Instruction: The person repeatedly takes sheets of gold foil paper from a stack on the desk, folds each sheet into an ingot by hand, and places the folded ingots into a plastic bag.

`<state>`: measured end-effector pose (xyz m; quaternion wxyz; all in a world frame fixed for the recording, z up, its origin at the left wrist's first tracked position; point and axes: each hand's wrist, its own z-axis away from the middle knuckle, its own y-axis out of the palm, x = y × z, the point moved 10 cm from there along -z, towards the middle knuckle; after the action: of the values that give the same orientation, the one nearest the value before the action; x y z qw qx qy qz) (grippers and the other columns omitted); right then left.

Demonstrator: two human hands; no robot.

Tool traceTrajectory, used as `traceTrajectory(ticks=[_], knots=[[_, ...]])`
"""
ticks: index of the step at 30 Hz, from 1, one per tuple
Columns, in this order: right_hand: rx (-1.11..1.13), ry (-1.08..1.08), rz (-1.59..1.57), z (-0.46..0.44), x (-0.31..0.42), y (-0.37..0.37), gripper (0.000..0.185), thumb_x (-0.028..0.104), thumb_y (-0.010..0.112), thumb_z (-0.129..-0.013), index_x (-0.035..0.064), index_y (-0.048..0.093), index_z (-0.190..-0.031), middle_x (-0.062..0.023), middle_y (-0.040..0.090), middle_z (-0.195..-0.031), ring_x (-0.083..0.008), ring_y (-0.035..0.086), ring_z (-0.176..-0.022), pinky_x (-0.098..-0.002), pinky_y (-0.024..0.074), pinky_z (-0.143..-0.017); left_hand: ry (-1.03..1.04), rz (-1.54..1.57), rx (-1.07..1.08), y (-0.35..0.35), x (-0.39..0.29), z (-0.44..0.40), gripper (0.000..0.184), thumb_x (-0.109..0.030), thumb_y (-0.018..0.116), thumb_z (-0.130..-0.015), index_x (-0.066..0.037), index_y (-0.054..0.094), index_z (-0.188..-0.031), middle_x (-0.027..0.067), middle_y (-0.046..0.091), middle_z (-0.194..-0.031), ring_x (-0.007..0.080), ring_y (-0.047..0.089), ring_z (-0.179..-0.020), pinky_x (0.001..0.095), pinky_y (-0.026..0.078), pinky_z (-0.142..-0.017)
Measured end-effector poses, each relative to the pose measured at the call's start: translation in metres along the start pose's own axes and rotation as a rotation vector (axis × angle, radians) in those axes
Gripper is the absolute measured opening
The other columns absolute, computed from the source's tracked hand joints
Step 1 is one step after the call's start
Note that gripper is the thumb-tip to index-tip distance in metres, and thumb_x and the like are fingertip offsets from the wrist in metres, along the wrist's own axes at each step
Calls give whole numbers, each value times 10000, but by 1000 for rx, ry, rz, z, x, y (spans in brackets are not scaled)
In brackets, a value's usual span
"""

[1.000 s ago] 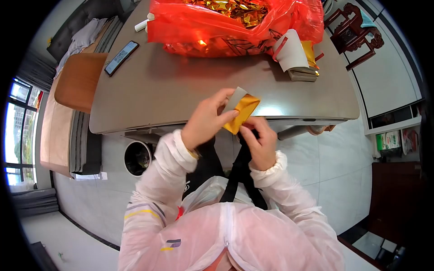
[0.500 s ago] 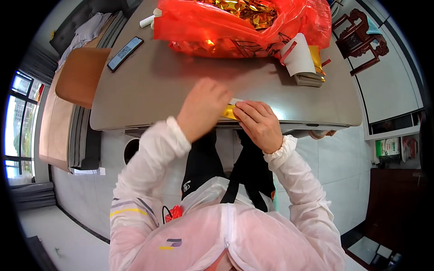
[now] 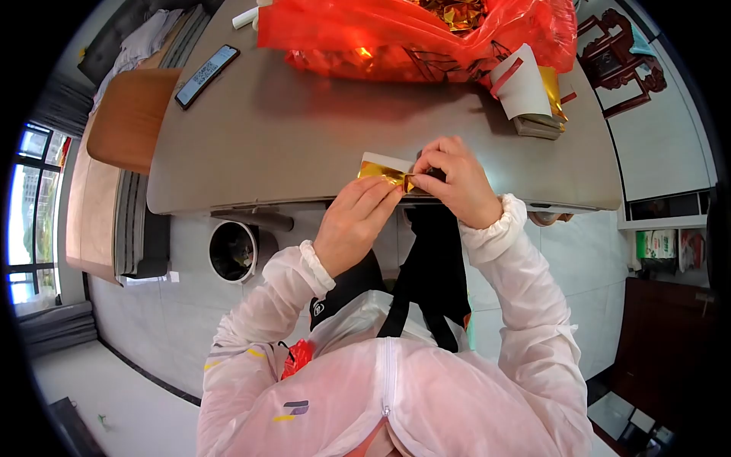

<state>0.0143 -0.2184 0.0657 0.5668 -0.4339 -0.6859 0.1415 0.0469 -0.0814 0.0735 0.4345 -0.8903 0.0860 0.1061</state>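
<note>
A sheet of gold foil paper [image 3: 371,169] with a white strip along its far edge lies at the near edge of the table. My left hand [image 3: 354,221] presses its closed fingers onto the sheet's near side. At the sheet's right end, my right hand [image 3: 463,183] pinches a corner between thumb and forefinger. The fingertips of both hands almost meet there and hide part of the fold. Farther back stands a red plastic bag [image 3: 381,46], filled with shiny gold folded foil pieces [image 3: 459,15].
A stack of paper sheets [image 3: 537,126] with a curled white top sheet sits right of the bag. On the table's left lies a phone [image 3: 207,76], with a white roll [image 3: 245,18] behind it. A brown chair [image 3: 129,118] and a bin [image 3: 233,251] stand left.
My left hand has come down and nearer, onto the foil paper. My right hand has shifted right and now pinches the sheet's right end. More of the sheet shows; the view moved slightly.
</note>
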Motion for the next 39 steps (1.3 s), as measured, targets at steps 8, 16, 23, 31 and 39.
traceTrajectory(ticks=[8, 16, 23, 31, 39], knots=[[-31, 23, 36, 0, 2, -1, 100, 122, 725, -749, 55, 651, -749, -78, 589, -955, -299, 529, -945, -389, 443, -828, -17, 8, -13, -2, -1, -1, 399, 12, 604, -755, -29, 675, -1145, 101, 636, -1084, 286, 614, -1032, 395, 512, -910], [-172, 20, 101, 10, 2, -9, 126, 87, 740, -723, 54, 624, -759, -85, 574, -990, -307, 525, -942, -395, 440, -814, 14, -4, 10, 1, 0, -1, 368, -26, 612, -763, -22, 677, -1125, 87, 642, -1120, 267, 603, -1046, 390, 514, -898], [-232, -59, 152, 19, 14, -16, 128, 19, 685, -727, 55, 682, -850, -75, 587, -988, -289, 550, -930, -374, 456, -801, 103, -109, 126, 7, -4, -5, 353, -88, 612, -780, -38, 666, -1125, 63, 633, -1222, 225, 569, -1060, 385, 475, -920], [-304, -266, 400, 48, 34, -14, 338, -36, 641, -671, 44, 724, -988, -63, 620, -1000, -264, 582, -927, -368, 486, -793, 82, -202, 165, 17, -9, -16, 430, -78, 608, -777, -53, 648, -1204, 59, 619, -1262, 226, 571, -1014, 390, 476, -910], [-251, -257, 462, 47, 38, -2, 441, 77, 721, -676, 70, 682, -1115, -73, 606, -1152, -296, 557, -1081, -445, 462, -919, 72, -35, 141, 2, 2, -1, 433, -36, 593, -769, -49, 655, -1197, 76, 622, -1246, 278, 565, -1164, 437, 480, -993]])
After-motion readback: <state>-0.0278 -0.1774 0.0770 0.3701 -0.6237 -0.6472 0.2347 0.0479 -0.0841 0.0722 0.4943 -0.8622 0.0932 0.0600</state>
